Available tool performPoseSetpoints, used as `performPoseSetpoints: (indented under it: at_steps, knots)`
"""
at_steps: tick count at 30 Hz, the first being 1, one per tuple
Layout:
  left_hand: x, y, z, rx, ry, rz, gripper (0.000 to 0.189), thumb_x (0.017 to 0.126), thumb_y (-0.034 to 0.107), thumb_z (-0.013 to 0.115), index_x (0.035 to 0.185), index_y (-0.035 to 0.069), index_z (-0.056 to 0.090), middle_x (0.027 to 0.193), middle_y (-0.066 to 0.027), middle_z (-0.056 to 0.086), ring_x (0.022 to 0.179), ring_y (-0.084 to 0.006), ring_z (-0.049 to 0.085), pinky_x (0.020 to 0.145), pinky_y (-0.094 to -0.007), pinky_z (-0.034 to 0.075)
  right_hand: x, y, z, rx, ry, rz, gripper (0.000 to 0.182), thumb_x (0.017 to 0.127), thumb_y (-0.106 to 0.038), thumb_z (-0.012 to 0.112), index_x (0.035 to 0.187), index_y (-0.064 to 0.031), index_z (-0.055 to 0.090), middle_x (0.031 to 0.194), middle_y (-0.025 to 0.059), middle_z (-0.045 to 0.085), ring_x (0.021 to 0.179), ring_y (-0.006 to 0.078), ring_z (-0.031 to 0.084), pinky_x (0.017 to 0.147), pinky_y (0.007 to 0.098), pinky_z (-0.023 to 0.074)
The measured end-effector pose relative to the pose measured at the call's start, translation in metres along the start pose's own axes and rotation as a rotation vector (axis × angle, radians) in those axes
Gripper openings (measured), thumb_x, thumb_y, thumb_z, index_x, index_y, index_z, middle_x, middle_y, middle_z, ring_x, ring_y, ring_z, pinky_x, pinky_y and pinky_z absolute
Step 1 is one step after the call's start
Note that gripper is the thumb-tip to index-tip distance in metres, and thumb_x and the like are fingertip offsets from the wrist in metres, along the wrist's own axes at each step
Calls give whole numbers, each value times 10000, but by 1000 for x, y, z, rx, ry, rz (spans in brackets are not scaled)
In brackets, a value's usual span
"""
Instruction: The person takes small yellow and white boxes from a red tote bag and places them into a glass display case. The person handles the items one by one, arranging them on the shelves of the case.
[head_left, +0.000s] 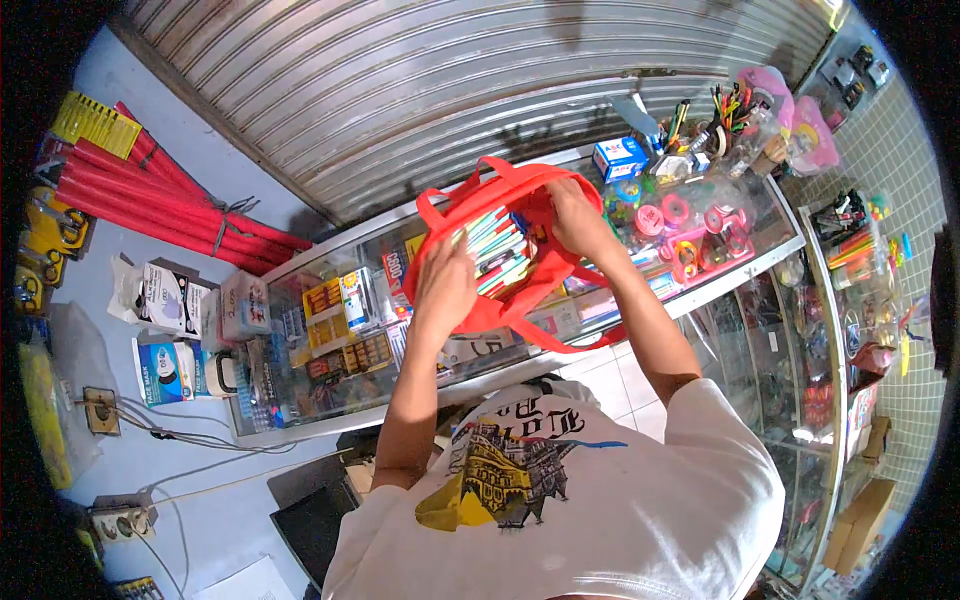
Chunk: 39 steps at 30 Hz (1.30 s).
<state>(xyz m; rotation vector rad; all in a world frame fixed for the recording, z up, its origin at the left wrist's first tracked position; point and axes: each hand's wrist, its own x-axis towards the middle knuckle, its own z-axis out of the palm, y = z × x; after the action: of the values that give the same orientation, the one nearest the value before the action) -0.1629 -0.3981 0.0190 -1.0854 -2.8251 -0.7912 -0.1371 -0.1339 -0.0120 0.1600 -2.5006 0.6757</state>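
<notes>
A red fabric bag (517, 300) with handles stands open on the glass display counter (465, 352). Inside it lie many slim, colourful stick-like items (496, 244), perhaps pens or markers. My left hand (448, 281) is at the bag's left side, its fingertips over the rim by the slim items; whether it grips anything cannot be told. At the bag's right side, my right hand (576, 217) reaches over the rim, with its fingertips hidden inside. One handle of the bag hangs over the counter's near edge.
A blue and white box (620, 159), tape rolls (649, 219) and pen holders stand on the counter's right part. Boxed goods fill its left part. Red rolls (150, 187) lean at the left wall. Behind is a metal roller shutter (420, 97); a glass cabinet (795, 337) is at right.
</notes>
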Motion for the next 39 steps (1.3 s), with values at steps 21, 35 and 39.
performPoseSetpoints:
  at_steps: [21, 35, 39]
  knots:
    - [-81, 30, -34, 426, -181, -244, 1266, 559, 515, 908, 1510, -75, 315, 1545, -278, 334, 1472, -438, 270, 1236, -563, 140, -64, -64, -74, -28, -524, 79, 1120, 601, -447, 928, 1472, -21, 366, 1451, 250, 484, 1418, 428, 381, 1152, 524, 296]
    - [-63, 56, -23, 339, 66, -120, 1018, 699, 547, 820, 1457, -17, 442, 1439, -254, 413, 1400, -448, 336, 1159, -627, 188, -43, -70, -97, 2, -439, 159, 822, 747, -373, 855, 1366, -5, 459, 1341, 276, 530, 1265, 482, 493, 1034, 526, 422]
    - [-44, 59, -6, 162, 87, 6, 523, 944, 284, 663, 1366, 4, 534, 1410, -228, 481, 1358, -407, 397, 1117, -571, 256, -41, -62, -83, 17, -345, 22, 538, 892, -304, 733, 1275, 18, 534, 1234, 297, 603, 1190, 466, 565, 979, 527, 465]
